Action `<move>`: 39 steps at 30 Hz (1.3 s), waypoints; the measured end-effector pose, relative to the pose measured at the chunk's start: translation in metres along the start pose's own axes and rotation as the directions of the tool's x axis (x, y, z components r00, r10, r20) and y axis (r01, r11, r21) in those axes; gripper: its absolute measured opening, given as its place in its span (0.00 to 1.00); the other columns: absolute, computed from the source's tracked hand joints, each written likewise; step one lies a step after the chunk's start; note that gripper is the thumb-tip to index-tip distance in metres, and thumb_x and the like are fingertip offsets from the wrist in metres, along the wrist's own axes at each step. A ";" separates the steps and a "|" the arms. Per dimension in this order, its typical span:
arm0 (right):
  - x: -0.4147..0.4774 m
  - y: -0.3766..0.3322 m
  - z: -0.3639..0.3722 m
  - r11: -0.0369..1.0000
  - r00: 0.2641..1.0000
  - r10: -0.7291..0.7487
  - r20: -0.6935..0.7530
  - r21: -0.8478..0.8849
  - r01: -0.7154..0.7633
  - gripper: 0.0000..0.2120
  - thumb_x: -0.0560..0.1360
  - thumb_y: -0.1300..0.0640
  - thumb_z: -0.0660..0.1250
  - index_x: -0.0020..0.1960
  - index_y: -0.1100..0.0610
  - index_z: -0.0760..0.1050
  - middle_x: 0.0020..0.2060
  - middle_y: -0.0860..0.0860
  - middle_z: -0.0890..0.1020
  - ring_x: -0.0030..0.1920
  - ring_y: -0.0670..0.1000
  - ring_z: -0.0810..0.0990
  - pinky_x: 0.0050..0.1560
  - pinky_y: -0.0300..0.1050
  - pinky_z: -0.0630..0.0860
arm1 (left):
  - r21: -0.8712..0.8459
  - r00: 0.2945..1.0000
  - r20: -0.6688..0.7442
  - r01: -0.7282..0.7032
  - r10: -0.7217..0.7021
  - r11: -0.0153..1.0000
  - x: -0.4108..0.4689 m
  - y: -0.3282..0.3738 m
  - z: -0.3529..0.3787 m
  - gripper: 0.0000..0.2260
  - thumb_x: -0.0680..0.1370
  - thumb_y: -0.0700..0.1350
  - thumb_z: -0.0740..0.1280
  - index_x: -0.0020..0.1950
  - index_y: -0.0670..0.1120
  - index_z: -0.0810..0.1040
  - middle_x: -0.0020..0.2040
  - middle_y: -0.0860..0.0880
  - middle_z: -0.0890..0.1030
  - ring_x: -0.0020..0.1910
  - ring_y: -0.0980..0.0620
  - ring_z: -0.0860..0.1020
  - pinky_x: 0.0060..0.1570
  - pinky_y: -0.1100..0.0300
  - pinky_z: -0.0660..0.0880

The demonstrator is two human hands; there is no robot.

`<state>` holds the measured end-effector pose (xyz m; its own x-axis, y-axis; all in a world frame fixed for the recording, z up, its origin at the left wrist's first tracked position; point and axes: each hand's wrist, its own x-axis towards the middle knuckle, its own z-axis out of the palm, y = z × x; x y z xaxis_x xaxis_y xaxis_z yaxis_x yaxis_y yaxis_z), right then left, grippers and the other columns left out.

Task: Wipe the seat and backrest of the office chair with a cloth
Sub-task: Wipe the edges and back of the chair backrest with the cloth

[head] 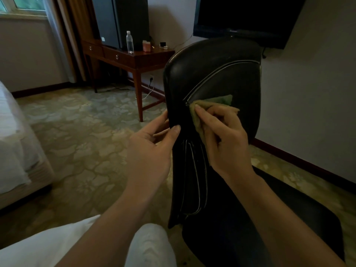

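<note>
Right grip (225, 139): fingers curled round the bunched cloth (215, 102), pressing it onto the piped, seat-side face of the backrest (212, 74). That's about mid-height, just right of the backrest's left edge.
Left grip (154, 143) pinches that left edge, thumb on the piped face and fingers wrapped behind. It reads as a brace for the office chair. The two grips are just beside each other, not touching.

Backrest is upright with its long axis vertical, top edge up near the TV (244, 18). A piping seam runs diagonally up and right from the cloth. Seat (269, 218) lies below and right of the right grip, partly under the right forearm. It's dark, so detail is hard to read.

Judgement: backrest wipe is underway, seat likely yet to do. Can't tell which patches are already clean. Most open face lies up and right of the cloth, so the next stroke probably goes along the seam or across toward the right edge. Right grip does that; left only steadies.

Clearance:
- Wall (308, 93) is behind the right edge, no obstacle on the piped face.
- Carpet (86, 122) is open to the left; bed (13, 141) is well apart.
- Tabletop (150, 55) with bottle (130, 42) is beyond the left edge, well apart.

Risk: chair may turn if the left grip loosens mid-stroke.
</note>
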<state>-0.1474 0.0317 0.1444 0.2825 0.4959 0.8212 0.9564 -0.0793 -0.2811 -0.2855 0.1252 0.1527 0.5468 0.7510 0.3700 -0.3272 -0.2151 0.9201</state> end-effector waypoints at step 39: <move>-0.017 0.000 0.004 0.995 0.996 0.069 0.058 0.064 -0.073 0.18 0.78 0.63 0.58 0.66 0.59 0.76 0.55 0.57 0.76 0.55 0.51 0.75 0.58 0.34 0.70 | 0.245 0.998 -0.036 -0.037 0.048 0.969 -0.011 -0.013 -0.001 0.26 0.79 0.41 0.72 0.72 0.63 0.71 0.45 0.65 0.84 0.48 0.66 0.84 0.47 0.73 0.77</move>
<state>-0.1524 0.0265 0.1280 0.3434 0.5383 0.7697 0.9265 -0.0598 -0.3715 -0.2884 0.1201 0.1366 0.5024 0.7620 0.4087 -0.1485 -0.3896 0.9089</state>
